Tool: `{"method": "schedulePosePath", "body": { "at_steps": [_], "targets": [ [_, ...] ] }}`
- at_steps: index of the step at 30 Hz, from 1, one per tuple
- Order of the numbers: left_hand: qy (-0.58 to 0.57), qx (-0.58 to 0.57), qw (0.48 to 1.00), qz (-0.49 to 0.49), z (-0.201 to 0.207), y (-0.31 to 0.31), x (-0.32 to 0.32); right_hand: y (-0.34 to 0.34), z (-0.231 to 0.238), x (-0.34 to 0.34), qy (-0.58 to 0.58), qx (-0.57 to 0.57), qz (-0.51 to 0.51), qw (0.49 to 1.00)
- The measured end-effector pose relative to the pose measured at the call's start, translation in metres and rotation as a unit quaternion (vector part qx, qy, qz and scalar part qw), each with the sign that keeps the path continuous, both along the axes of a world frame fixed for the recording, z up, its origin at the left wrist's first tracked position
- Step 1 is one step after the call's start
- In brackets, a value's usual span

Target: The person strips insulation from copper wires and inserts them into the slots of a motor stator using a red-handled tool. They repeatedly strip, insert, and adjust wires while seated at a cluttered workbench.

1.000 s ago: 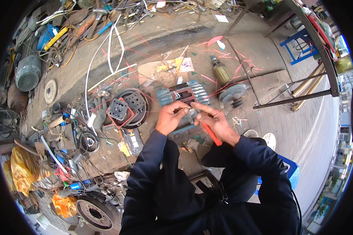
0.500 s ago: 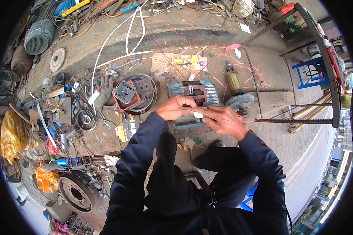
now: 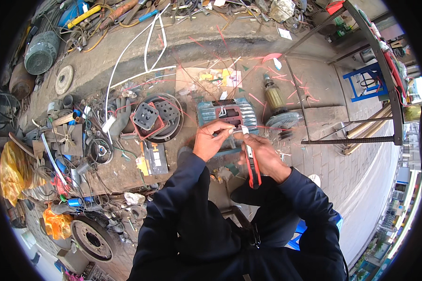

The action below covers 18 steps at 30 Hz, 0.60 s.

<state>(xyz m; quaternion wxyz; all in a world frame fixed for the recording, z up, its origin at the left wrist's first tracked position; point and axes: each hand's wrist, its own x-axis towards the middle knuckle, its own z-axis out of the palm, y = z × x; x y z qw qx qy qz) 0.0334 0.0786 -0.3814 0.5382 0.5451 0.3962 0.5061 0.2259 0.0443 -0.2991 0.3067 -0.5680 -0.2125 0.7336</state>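
Note:
My left hand [image 3: 208, 141] is closed in a pinch at the near side of the blue-green motor housing [image 3: 208, 114]. Between its fingertips is what looks like a thin wire, with a small whitish bit showing. In my right hand [image 3: 267, 158] is a red utility knife [image 3: 253, 171], its handle slanting down toward my knees and its upper end close to the left fingertips. The fingers partly cover the knife. Just beyond the hands is the motor's reddish terminal box [image 3: 229, 114], open, with pale leads inside. Thin red wires rise above the motor.
Right of the motor lies a wound rotor [image 3: 276, 98] with a fan disc [image 3: 284, 120]. To the left are a round end cover [image 3: 176, 103], a grey terminal plate [image 3: 146, 116] and a grey glove [image 3: 122, 114]. A metal frame [image 3: 394, 112] stands at the right.
My hands have come slightly nearer to me. The red utility knife now shows in my right hand, where a white piece was seen at the fingertips before. The view has shifted a little.

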Motion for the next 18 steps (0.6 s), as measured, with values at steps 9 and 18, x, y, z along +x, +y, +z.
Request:
{"method": "schedulePosePath", "body": {
  "at_steps": [9, 18],
  "targets": [
    [0.055, 0.074, 0.994, 0.057, 0.001, -0.008, 0.009, 0.016, 0.013, -0.037, -0.094, -0.005, 0.002, 0.996],
    [0.097, 0.125, 0.985, 0.061, 0.002, -0.005, 0.009, -0.001, 0.021, -0.01, -0.119, 0.065, 0.012, 0.991]
  ]
}}
